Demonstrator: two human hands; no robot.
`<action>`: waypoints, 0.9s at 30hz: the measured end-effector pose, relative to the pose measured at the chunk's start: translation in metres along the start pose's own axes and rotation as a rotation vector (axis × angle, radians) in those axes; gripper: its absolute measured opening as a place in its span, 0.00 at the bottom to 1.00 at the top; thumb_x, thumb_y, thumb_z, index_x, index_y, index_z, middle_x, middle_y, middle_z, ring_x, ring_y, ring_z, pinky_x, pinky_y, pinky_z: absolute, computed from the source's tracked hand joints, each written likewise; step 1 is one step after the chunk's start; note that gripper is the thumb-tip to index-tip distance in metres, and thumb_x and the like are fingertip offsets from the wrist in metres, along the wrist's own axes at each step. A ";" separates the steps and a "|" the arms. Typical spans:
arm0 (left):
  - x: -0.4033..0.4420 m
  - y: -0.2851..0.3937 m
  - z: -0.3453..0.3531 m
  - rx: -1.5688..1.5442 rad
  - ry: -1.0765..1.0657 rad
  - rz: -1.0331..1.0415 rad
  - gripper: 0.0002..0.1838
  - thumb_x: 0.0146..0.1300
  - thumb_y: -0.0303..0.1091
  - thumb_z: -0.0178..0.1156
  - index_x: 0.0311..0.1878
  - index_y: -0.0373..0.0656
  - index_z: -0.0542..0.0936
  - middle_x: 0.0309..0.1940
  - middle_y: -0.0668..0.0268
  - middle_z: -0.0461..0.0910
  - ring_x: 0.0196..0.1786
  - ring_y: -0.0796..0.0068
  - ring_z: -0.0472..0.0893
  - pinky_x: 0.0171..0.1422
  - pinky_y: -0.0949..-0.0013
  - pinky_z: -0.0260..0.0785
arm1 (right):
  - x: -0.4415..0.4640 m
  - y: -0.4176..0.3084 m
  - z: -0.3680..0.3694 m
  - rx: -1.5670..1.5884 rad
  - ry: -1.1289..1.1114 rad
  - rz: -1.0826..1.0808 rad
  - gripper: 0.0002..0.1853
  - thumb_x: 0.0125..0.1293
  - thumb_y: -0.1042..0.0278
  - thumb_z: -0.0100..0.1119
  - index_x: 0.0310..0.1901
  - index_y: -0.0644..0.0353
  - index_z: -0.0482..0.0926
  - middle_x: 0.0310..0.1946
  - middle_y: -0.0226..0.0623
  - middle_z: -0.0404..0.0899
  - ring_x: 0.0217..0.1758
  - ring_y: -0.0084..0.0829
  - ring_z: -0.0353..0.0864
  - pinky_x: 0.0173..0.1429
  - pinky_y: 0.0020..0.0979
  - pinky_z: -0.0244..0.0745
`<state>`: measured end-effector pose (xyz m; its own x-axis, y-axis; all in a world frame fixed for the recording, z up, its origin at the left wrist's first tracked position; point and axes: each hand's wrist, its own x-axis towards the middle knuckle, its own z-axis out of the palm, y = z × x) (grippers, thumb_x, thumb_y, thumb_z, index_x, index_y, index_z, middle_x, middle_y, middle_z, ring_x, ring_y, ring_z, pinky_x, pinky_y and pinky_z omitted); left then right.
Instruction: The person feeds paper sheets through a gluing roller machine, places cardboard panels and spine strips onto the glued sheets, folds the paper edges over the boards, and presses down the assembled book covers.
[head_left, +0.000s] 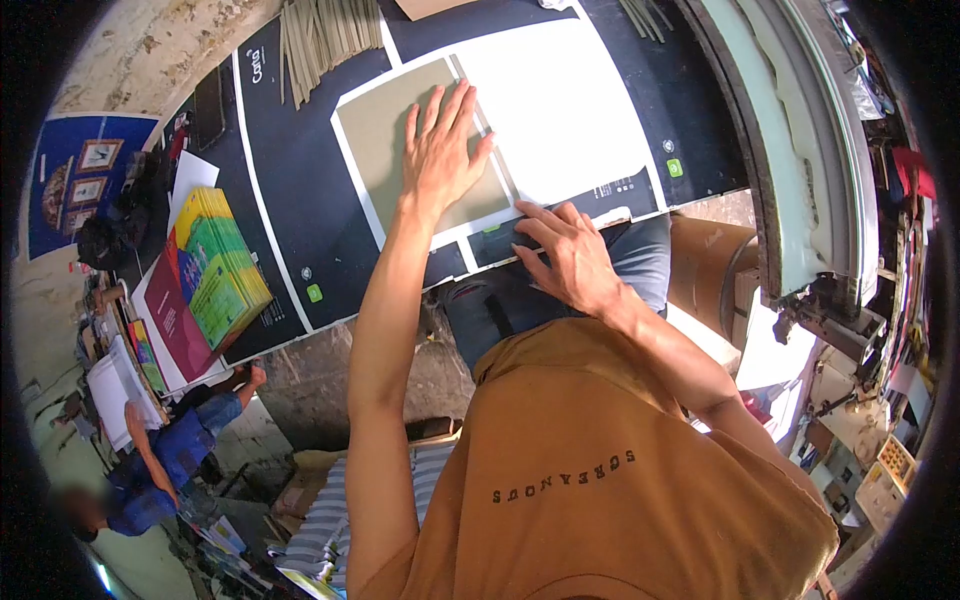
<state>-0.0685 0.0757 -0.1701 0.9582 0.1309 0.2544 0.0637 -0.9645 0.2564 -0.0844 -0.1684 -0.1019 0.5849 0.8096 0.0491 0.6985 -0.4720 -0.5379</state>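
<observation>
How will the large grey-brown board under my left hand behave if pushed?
The grey-brown board looks fairly stiff, given its straight edges. It is probably light: its edge barely rises above the white sheet. Lying flat, it seems unlikely to tip.

Upper garment: brown short-sleeved shirt [620, 525], marked with dark curved lettering [565, 479], "SCREAMOUS". Lower garment: dark blue-grey trousers [640, 264].

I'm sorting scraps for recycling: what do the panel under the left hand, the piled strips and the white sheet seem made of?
Panel: probably matte greyboard, flat, straight-edged and dull grey-brown.
Strips: likely matte cardboard, given their similar dull colour.
White sheet: probably smooth paper, unbroken white; glare leaves its gloss open.
</observation>
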 end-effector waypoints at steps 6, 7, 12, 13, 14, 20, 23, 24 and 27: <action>0.000 0.000 0.000 -0.006 0.005 0.002 0.38 0.71 0.54 0.57 0.80 0.49 0.62 0.82 0.69 0.57 0.83 0.58 0.55 0.85 0.44 0.42 | 0.001 0.002 0.006 -0.029 0.006 0.013 0.15 0.63 0.63 0.67 0.51 0.56 0.82 0.65 0.30 0.78 0.52 0.38 0.77 0.54 0.40 0.75; 0.000 0.000 0.000 -0.007 0.003 0.001 0.38 0.71 0.53 0.57 0.80 0.49 0.62 0.82 0.69 0.57 0.83 0.58 0.55 0.85 0.44 0.42 | 0.001 0.001 0.005 -0.035 0.005 0.017 0.15 0.63 0.63 0.67 0.51 0.56 0.82 0.65 0.30 0.78 0.52 0.38 0.77 0.54 0.40 0.75; 0.000 0.000 0.000 -0.008 -0.001 0.000 0.38 0.71 0.54 0.57 0.80 0.49 0.62 0.82 0.69 0.57 0.83 0.58 0.55 0.85 0.44 0.42 | 0.001 0.000 0.004 -0.037 -0.007 0.031 0.15 0.63 0.63 0.67 0.51 0.56 0.82 0.65 0.30 0.78 0.53 0.38 0.77 0.55 0.41 0.75; 0.000 0.000 0.000 -0.009 -0.001 -0.002 0.38 0.71 0.54 0.57 0.80 0.49 0.62 0.82 0.69 0.57 0.83 0.58 0.55 0.85 0.44 0.42 | 0.001 0.001 0.005 -0.034 -0.009 0.030 0.16 0.63 0.63 0.67 0.51 0.56 0.82 0.65 0.30 0.78 0.53 0.38 0.77 0.55 0.41 0.75; 0.001 0.000 0.000 -0.010 0.001 -0.003 0.38 0.71 0.54 0.57 0.80 0.49 0.62 0.82 0.69 0.57 0.83 0.58 0.55 0.85 0.44 0.42 | 0.001 0.001 0.005 -0.031 -0.011 0.030 0.16 0.63 0.63 0.67 0.51 0.56 0.82 0.65 0.30 0.78 0.53 0.38 0.77 0.55 0.41 0.75; 0.001 0.000 -0.001 -0.002 -0.011 -0.002 0.39 0.72 0.54 0.57 0.80 0.50 0.61 0.82 0.69 0.56 0.83 0.58 0.54 0.85 0.44 0.42 | 0.001 0.002 0.006 -0.020 -0.016 0.032 0.16 0.63 0.62 0.67 0.51 0.56 0.81 0.66 0.30 0.78 0.53 0.38 0.77 0.54 0.41 0.76; 0.000 0.001 -0.002 -0.001 -0.019 -0.007 0.38 0.72 0.55 0.55 0.81 0.50 0.61 0.83 0.70 0.56 0.84 0.58 0.54 0.85 0.44 0.41 | 0.001 0.001 0.004 -0.031 -0.033 0.049 0.16 0.64 0.62 0.67 0.52 0.56 0.81 0.66 0.29 0.77 0.54 0.38 0.77 0.55 0.41 0.76; 0.001 0.001 -0.001 0.000 -0.021 -0.008 0.38 0.72 0.55 0.55 0.81 0.50 0.60 0.83 0.70 0.56 0.84 0.58 0.53 0.85 0.44 0.41 | 0.001 0.001 0.004 -0.033 -0.033 0.047 0.16 0.64 0.62 0.67 0.52 0.56 0.81 0.66 0.29 0.77 0.54 0.38 0.77 0.55 0.42 0.76; 0.001 0.001 -0.001 0.004 -0.023 -0.013 0.38 0.72 0.55 0.55 0.81 0.50 0.60 0.83 0.70 0.55 0.84 0.58 0.53 0.85 0.44 0.41 | 0.002 0.002 0.004 -0.039 -0.036 0.046 0.16 0.64 0.62 0.67 0.53 0.56 0.81 0.66 0.28 0.77 0.54 0.38 0.77 0.55 0.42 0.76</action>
<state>-0.0676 0.0752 -0.1688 0.9635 0.1378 0.2293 0.0768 -0.9636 0.2561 -0.0835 -0.1662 -0.1056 0.6021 0.7984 -0.0061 0.6869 -0.5219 -0.5058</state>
